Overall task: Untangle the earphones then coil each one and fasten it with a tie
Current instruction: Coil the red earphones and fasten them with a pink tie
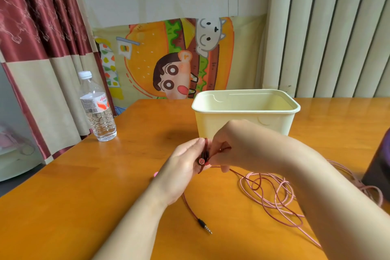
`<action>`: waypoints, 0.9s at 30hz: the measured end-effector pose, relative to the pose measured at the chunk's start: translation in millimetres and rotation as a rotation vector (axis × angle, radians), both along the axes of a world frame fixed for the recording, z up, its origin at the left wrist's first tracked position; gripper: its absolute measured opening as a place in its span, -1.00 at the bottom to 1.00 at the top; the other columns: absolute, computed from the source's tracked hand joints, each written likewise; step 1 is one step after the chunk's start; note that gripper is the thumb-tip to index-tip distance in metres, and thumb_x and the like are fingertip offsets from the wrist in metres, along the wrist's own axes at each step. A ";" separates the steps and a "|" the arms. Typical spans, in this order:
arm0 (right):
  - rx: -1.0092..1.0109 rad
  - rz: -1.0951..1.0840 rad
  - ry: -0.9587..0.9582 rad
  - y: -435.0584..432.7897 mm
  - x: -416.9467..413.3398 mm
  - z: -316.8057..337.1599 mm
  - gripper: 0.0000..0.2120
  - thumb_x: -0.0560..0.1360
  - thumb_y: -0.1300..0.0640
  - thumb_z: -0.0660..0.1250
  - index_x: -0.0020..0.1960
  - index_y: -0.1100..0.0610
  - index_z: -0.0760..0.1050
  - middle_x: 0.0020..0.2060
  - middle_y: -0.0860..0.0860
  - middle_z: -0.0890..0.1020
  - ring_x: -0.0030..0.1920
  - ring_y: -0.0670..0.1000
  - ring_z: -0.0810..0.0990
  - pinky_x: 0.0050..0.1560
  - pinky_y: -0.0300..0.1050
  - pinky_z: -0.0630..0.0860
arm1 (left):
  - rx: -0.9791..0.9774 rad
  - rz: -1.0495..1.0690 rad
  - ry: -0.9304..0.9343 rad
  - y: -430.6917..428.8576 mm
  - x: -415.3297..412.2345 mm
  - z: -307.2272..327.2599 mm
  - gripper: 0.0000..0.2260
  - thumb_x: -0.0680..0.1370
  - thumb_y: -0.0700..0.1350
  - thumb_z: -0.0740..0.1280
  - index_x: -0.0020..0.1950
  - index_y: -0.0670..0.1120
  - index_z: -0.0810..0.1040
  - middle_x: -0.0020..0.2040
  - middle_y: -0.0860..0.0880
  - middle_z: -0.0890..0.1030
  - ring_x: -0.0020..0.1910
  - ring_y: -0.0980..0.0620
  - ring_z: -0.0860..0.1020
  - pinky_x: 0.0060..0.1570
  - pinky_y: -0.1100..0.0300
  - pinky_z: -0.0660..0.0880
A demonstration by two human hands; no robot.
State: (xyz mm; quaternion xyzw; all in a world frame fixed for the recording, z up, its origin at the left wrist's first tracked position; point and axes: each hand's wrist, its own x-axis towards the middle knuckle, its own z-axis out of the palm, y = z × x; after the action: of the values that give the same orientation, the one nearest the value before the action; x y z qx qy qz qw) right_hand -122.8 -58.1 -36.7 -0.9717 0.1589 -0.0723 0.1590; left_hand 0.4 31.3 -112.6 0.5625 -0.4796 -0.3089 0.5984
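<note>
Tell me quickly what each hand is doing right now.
Left hand: holds the dark red earphone, its cable looped over the fingers.
Right hand: pinches the same earphone's cable.

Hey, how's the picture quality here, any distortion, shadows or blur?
Head view: wide-angle distortion bows the radiator and table edge; lighting is soft, with a faint shadow left of the tub; the left hand, right hand and dark red earphone look slightly soft.

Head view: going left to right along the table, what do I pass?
From the left: water bottle → left hand → right hand, both holding the dark red earphones → loose pink earphone cable → dark object at the right edge. The cream bin spans the middle, so it is left out.
</note>
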 end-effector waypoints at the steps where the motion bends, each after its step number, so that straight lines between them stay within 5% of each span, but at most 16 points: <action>1: 0.019 -0.002 -0.046 -1.2 0.0 0.1 -0.89 0.47 0.08 0.37 -0.12 0.06 0.66 -0.29 -0.04 0.70 -0.25 -0.07 0.64 -0.18 -0.19 0.58 | 0.020 -0.004 0.005 -0.6 -0.6 -0.6 -0.63 0.58 0.06 0.07 -0.01 -0.02 0.65 -0.07 -0.06 0.66 0.01 0.03 0.59 0.20 0.02 0.42; 9: 0.085 -0.048 -0.307 -12.8 4.5 0.5 -0.90 0.45 0.16 0.37 -0.16 0.01 0.64 -0.27 -0.12 0.67 -0.23 -0.13 0.62 -0.21 -0.33 0.50 | 0.028 -0.052 0.152 2.3 -8.2 3.2 -0.65 0.51 0.06 0.12 0.01 -0.09 0.61 -0.11 -0.08 0.68 0.08 -0.04 0.61 0.25 -0.05 0.42; 15: 0.290 -0.007 -0.421 -25.0 6.4 -3.4 -0.91 0.48 0.12 0.39 -0.18 0.10 0.63 -0.34 -0.09 0.68 -0.33 -0.19 0.59 -0.26 -0.41 0.45 | -0.042 -0.087 0.386 5.0 -13.7 11.8 -0.71 0.50 -0.02 0.18 -0.03 -0.22 0.54 -0.37 -0.06 0.48 -0.24 -0.01 0.62 0.14 -0.17 0.48; 19: 0.430 -0.021 -0.488 -32.3 10.2 -14.7 -0.87 0.50 0.07 0.37 -0.18 0.09 0.61 -0.42 -0.10 0.60 -0.52 -0.22 0.41 -0.46 -0.44 0.28 | -0.160 -0.215 0.630 12.1 -11.3 20.0 -0.71 0.58 -0.07 0.20 -0.10 -0.20 0.65 -0.41 -0.05 0.47 -0.30 -0.01 0.60 -0.02 -0.19 0.58; 24: 0.314 0.053 -0.214 -25.0 22.6 -36.8 -0.79 0.54 0.06 0.31 -0.24 0.05 0.61 -0.43 -0.06 0.58 -0.48 -0.18 0.37 -0.42 -0.37 0.30 | -0.357 -0.092 0.857 8.6 -1.5 23.8 -0.70 0.54 -0.07 0.16 -0.08 -0.15 0.66 -0.33 -0.01 0.57 -0.30 0.05 0.62 -0.10 -0.10 0.61; 27: 0.243 0.144 -0.011 -12.9 25.6 -37.9 -0.78 0.58 0.03 0.25 -0.05 0.06 0.65 -0.37 -0.10 0.56 -0.50 -0.23 0.41 -0.43 -0.41 0.30 | -0.427 0.037 0.843 5.9 9.7 20.8 -0.72 0.62 -0.06 0.09 0.06 -0.13 0.57 -0.21 0.00 0.65 -0.18 0.07 0.66 -0.02 -0.09 0.59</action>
State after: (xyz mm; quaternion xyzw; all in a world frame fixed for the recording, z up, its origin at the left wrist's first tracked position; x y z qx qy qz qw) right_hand -97.2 -71.0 -74.5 -0.9538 0.0956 -0.0463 0.2811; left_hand 10.1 37.2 -91.9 0.2610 -0.2373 -0.3941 0.8487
